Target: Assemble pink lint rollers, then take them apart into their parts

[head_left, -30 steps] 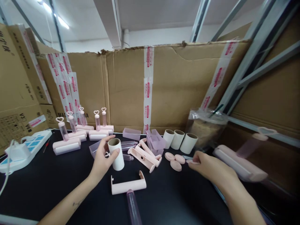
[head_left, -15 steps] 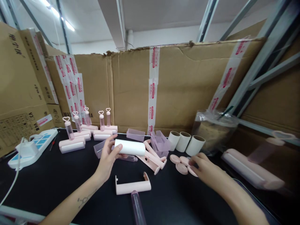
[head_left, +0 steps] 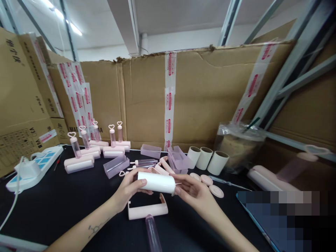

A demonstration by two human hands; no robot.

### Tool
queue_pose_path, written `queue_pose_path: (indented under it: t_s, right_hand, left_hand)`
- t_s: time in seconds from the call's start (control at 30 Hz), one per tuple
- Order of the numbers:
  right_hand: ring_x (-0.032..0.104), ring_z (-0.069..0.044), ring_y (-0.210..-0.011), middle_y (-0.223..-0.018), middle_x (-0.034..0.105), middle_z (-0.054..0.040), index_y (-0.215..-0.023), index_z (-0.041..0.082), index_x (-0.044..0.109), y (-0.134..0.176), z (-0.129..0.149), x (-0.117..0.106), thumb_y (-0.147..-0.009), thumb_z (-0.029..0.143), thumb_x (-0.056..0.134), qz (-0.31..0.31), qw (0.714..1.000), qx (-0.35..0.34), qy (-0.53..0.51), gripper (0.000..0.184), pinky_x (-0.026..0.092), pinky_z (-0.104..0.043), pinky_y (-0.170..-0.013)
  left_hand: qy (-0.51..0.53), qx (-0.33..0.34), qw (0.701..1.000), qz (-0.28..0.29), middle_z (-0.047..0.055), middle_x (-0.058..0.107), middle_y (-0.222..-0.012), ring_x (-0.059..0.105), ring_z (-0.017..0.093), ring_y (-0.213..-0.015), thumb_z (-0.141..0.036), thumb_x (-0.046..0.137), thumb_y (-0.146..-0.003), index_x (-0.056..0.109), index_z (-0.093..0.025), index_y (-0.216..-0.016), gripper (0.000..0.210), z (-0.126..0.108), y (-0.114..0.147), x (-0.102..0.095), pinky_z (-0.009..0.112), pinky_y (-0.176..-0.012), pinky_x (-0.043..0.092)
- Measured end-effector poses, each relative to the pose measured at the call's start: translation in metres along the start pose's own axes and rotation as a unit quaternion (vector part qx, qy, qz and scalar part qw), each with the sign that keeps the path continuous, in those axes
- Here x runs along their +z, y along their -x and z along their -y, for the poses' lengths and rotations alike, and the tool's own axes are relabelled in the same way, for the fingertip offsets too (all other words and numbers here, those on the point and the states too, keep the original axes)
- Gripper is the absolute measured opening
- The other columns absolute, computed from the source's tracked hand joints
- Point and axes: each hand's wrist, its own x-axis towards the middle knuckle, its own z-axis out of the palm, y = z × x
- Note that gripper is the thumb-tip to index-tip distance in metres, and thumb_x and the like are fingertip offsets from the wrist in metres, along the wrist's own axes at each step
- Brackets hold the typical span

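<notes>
My left hand (head_left: 127,191) holds a white lint roll (head_left: 156,182) level above the table, fingers and thumb around its left end. At the roll's right end, my right hand (head_left: 193,190) pinches a pink round end cap (head_left: 173,189) against the opening. A thin pin sticks out from the cap to the right; whether the cap is seated is hidden. Just below the hands lies a pink roller frame (head_left: 148,211) with two upright arms and a clear purple handle (head_left: 153,232) pointing toward me.
Several pink discs (head_left: 216,191) and a slim tool (head_left: 228,182) lie to the right. Behind stand three white rolls (head_left: 194,157) and lilac trays (head_left: 178,159). Assembled lint rollers (head_left: 80,162) and a power strip (head_left: 39,164) are left. A cardboard wall (head_left: 144,101) closes the back.
My right hand has come from the pink discs to the roll's right end, bringing a cap. My left hand has moved the roll slightly right and down.
</notes>
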Motion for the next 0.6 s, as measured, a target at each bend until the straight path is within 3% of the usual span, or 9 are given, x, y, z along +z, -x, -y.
queue_pose_path:
  t_s: [0.2,0.43,0.53,0.6]
  right_hand:
    - [0.065,-0.020,-0.077,-0.091,0.066,-0.0084,-0.094,0.017,0.060,0.000,-0.003,-0.001,-0.070,0.019,0.059,-0.004,0.999,-0.023,0.049,0.024,0.052,-0.034,-0.072]
    - [0.065,-0.018,-0.080,-0.089,0.066,-0.0048,-0.096,0.019,0.056,0.004,0.004,0.004,-0.065,0.013,0.051,0.000,0.993,-0.040,0.108,0.033,0.052,-0.030,-0.073]
    - [0.065,-0.020,-0.085,-0.092,0.066,-0.0055,-0.099,0.020,0.057,0.001,0.017,-0.010,-0.064,0.017,0.051,-0.034,0.991,-0.044,0.125,0.035,0.052,-0.032,-0.075]
    - [0.065,-0.022,-0.084,-0.089,0.066,-0.0053,-0.088,0.021,0.057,-0.004,0.025,-0.031,-0.064,0.021,0.054,-0.086,0.983,-0.052,0.153,0.025,0.053,-0.033,-0.075]
  left_hand:
    - [-0.017,0.000,1.000,0.003,0.009,0.057,-0.096,0.059,0.022,-0.088,-0.027,0.065,-0.076,0.058,-0.013,-0.102,0.031,0.005,0.002,0.000,0.038,-0.074,0.055]
    - [-0.040,0.015,0.999,0.013,0.008,0.057,-0.096,0.058,0.022,-0.088,-0.026,0.065,-0.076,0.059,-0.015,-0.104,0.031,0.008,0.005,0.000,0.038,-0.073,0.056]
    - [-0.031,0.030,0.999,-0.011,0.007,0.057,-0.095,0.059,0.019,-0.083,-0.028,0.062,-0.078,0.059,-0.015,-0.105,0.030,0.002,0.005,0.000,0.036,-0.073,0.056]
    - [-0.027,0.042,0.998,-0.028,0.007,0.057,-0.097,0.059,0.019,-0.081,-0.028,0.060,-0.080,0.059,-0.016,-0.106,0.029,-0.003,0.004,-0.001,0.035,-0.073,0.056]
